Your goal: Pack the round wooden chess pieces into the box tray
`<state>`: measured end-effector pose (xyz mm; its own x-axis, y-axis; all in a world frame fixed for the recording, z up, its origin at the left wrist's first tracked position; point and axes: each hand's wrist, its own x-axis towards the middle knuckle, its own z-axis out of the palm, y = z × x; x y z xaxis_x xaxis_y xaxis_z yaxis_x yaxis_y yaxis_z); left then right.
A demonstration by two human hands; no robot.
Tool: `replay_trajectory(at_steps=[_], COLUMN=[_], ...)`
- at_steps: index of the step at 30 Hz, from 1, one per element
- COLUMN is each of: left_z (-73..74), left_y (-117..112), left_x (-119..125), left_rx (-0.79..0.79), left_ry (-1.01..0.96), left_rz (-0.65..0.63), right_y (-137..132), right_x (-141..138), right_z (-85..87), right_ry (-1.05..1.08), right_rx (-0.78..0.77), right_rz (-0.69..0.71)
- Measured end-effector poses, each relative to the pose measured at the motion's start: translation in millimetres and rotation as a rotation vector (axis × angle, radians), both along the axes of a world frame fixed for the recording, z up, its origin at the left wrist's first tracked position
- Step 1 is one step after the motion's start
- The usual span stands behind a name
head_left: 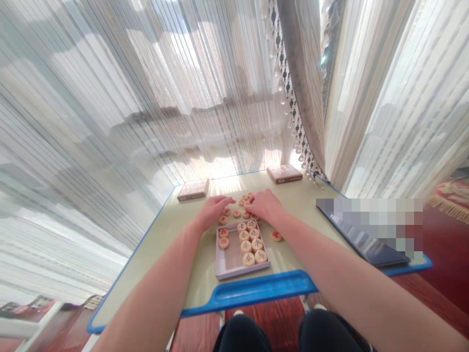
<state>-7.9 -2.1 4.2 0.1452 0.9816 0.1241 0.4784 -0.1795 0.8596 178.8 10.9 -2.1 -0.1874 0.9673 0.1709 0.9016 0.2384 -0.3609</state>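
My left hand is over the table behind a shallow box tray, its fingers stretched out to the right. Beneath and beside it lie Chinese chess pieces, among them a red-marked piece. My right hand reaches over a loose cluster of pieces, thumb and index finger apart, its other fingers partly hidden. Another red-marked piece lies between the hands. The tray holds two red-marked pieces at its left and several dark-marked pieces in two columns at its right.
A single red-marked piece lies right of the tray, by my right forearm. Two flat boxes, one at the back left and one at the back right, sit on the blue-edged table. A dark tablet-like device lies at the right.
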Motion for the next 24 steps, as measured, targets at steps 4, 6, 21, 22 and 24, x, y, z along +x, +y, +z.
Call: replay_trajectory(at_steps=[4,6,21,22,24], left_z=[-0.6,0.0,1.7,1.9,2.5], left_y=[-2,-2,-3,-4,-4], left_x=[4,5,2,2,3], left_rx=[0.032,0.058,-0.039,-0.037,-0.023], left_ry=[0.042,0.031,-0.144,-0.15,-0.167], left_rz=[0.057,0.07,-0.124,-0.125,-0.122], right_y=[1,-1,-9,-10,-10], right_x=[-1,-2,-1,0,0], right_z=[-1.0,-0.7,1.6,1.9,2.0], right_ry=[0.004,0.037,0.183,0.183,0.188], right_rx=[0.091,0.169,0.4,0.402,0.4], right_rz=[0.049,0.097,0.333,0.34,0.347])
